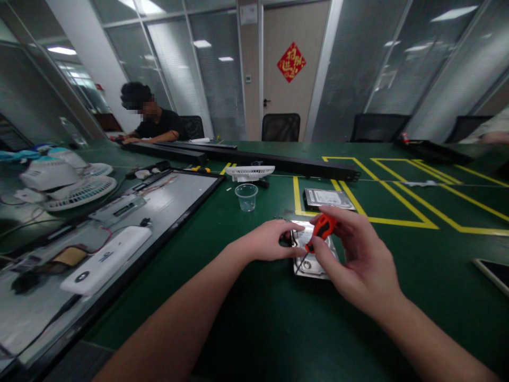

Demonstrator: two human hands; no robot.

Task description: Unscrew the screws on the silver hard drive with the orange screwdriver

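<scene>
A silver hard drive (312, 267) lies on the green table in front of me. My left hand (267, 241) is curled at the drive's left side, thumb and fingers resting on its edge and holding it. Between the thumb and fingers of my right hand (360, 254) is a small orange and black screwdriver (323, 227). Its thin shaft slants down to the left, toward the near left corner of the drive; whether the tip touches a screw I cannot tell. My right hand covers the drive's right part.
A second hard drive (329, 199) lies behind, inside yellow tape lines. A clear plastic cup (246, 198) and a white fan part (250, 172) stand left of it. A large opened panel (175, 199) fills the left side. A phone (495, 273) lies right. Another person (159, 124) sits across.
</scene>
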